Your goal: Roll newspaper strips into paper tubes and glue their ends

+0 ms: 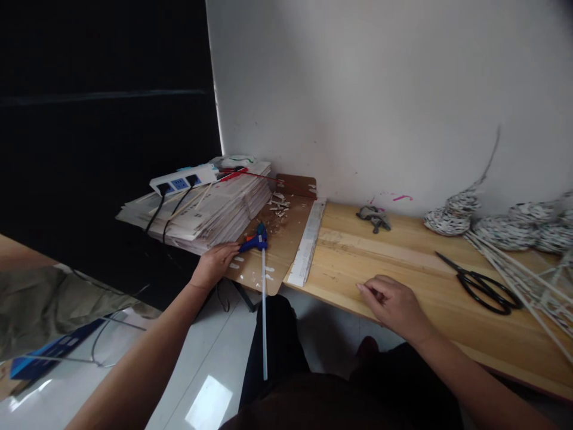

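My left hand (pixel 217 263) is at the front edge of a brown cardboard sheet (pixel 289 239), its fingers closed on the handle of a blue glue gun (pixel 257 240). From the back of the gun a long whitish glue stick (pixel 264 316) reaches toward my lap. My right hand (pixel 390 298) rests over the front edge of the wooden table (pixel 349 257). Its fingers are curled in, with nothing visible in them. Left of it lies a flat folded newspaper strip (pixel 308 245), where the cardboard meets the wood.
A stack of newspapers (pixel 224 209) bears a power strip (pixel 183 179) with plugged-in cords. Paper scraps (pixel 280 204) litter the cardboard. A grey rag (pixel 375 218), black scissors (pixel 481 286), woven paper gourd shapes (pixel 452 214) and paper sticks (pixel 514 269) lie on the table. Another person's sleeve (pixel 58 310) shows at left.
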{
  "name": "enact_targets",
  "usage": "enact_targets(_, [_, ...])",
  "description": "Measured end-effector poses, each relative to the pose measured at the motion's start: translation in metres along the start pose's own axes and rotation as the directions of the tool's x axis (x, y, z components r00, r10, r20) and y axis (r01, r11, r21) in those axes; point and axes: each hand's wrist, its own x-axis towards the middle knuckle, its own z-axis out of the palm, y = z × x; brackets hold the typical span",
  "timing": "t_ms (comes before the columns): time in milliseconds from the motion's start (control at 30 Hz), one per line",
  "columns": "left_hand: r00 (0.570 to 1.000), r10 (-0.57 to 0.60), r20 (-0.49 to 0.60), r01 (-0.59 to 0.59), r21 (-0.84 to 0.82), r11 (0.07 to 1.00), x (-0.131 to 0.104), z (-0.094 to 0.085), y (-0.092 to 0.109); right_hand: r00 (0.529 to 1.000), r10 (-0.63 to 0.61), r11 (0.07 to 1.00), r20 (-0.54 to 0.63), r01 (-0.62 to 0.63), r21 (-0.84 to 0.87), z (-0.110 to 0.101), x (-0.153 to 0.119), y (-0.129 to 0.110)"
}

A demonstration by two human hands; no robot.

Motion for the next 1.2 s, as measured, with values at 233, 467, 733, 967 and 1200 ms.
enact_targets(233, [0.993, -0.091, -0.075, 0.096, 0.062, 0.993, -0.002, -0.006, 0.038, 0.978, -0.181, 0.98, 0.102, 0.17, 0.104, 0.007, 0.02, -0.041])
enact_targets(467, [0.995, 0.021, 0.098, -0.019, -0.02, 1.0, -0.003, -0.001, 0.096, 0.94, -0.24, 0.969, 0.241, 0.248, -0.001, 0.037, 0.062, -0.081])
enact_targets(733, [0.964, -0.261, 0.046, 0.245, 0.218, 0.945, 0.002, -0.005, 0.071, 0.911, -0.3, 0.921, 0.285, 0.354, -0.162, 0.055, 0.069, -0.086])
enact_targets(967, [0.971, -0.231, 0.066, 0.217, 0.173, 0.961, 0.0, 0.004, 0.05, 0.932, -0.268, 0.961, 0.245, 0.277, -0.001, 0.053, 0.071, -0.078])
enact_targets(1200, [0.977, -0.214, 0.014, 0.214, 0.008, 0.977, 0.015, -0.01, 0.097, 0.969, 0.033, 0.86, 0.246, -0.153, 0.487, 0.042, 0.08, -0.059])
